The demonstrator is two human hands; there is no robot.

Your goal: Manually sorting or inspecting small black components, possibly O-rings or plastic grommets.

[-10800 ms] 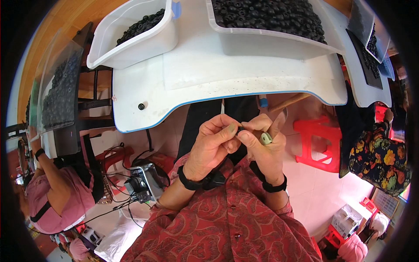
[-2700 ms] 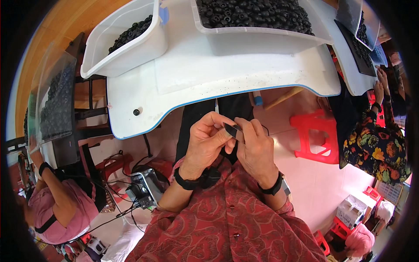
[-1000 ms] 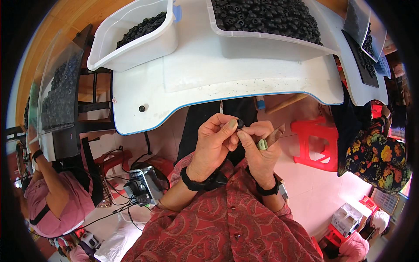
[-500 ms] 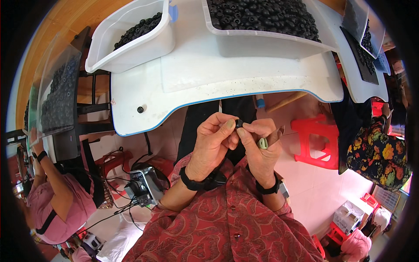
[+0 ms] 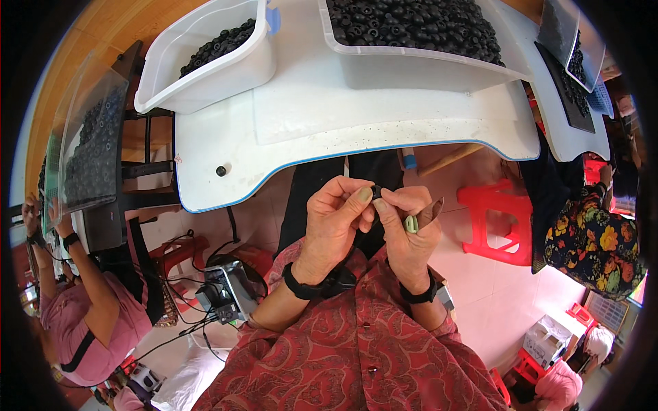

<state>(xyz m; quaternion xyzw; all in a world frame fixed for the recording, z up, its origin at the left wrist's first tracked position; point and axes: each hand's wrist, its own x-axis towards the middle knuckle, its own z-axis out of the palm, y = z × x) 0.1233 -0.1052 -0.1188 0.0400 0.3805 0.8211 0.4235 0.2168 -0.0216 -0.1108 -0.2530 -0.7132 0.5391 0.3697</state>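
Below white table (image 5: 356, 130), hands (image 5: 373, 222) pinching seemingly black part (image 5: 376, 192).

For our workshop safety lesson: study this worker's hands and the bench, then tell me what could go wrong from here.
1. The small black part is pinched only by the fingertips of the left hand and right hand, held over the lap rather than the white table; if it slips, it would likely fall to the floor.
2. The right hand also holds a small green tool close to the fingers, which could nick them.
3. One loose black part sits near the table's edge and might roll off.
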